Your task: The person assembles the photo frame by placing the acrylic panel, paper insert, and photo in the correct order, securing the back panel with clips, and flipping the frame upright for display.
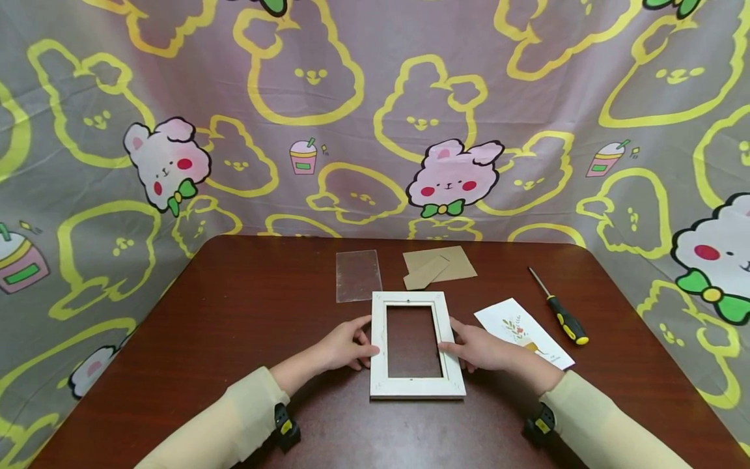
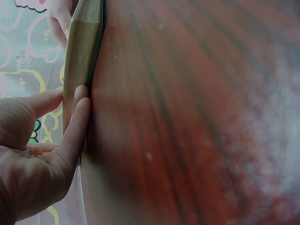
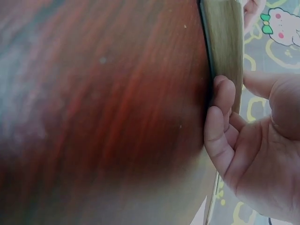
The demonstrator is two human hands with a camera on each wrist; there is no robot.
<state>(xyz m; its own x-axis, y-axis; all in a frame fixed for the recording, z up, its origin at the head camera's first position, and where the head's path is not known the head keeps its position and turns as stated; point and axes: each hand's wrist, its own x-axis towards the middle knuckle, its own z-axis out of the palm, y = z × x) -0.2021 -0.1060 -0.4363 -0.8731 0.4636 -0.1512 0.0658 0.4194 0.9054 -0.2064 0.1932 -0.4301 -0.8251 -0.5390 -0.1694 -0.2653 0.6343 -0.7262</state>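
Observation:
A white rectangular picture frame (image 1: 417,388) lies near the middle of the table, its opening showing bare tabletop. At its left side my left hand (image 1: 344,346) grips the edge, thumb on the front face. Opposite, my right hand (image 1: 482,348) holds the right edge in the same way. The left wrist view shows the wooden side of the frame (image 2: 80,51) between thumb and fingers. A similar hold on the frame (image 3: 227,47) appears in the right wrist view, with fingertips low against the side by the table.
Behind the frame lie a clear sheet (image 1: 358,277) and brown backing board (image 1: 459,260) with a smaller brown piece (image 1: 423,273) on it. To the right are a white printed card (image 1: 498,314) and a black-and-yellow screwdriver (image 1: 565,319). A patterned curtain (image 1: 346,208) surrounds the table (image 1: 234,312).

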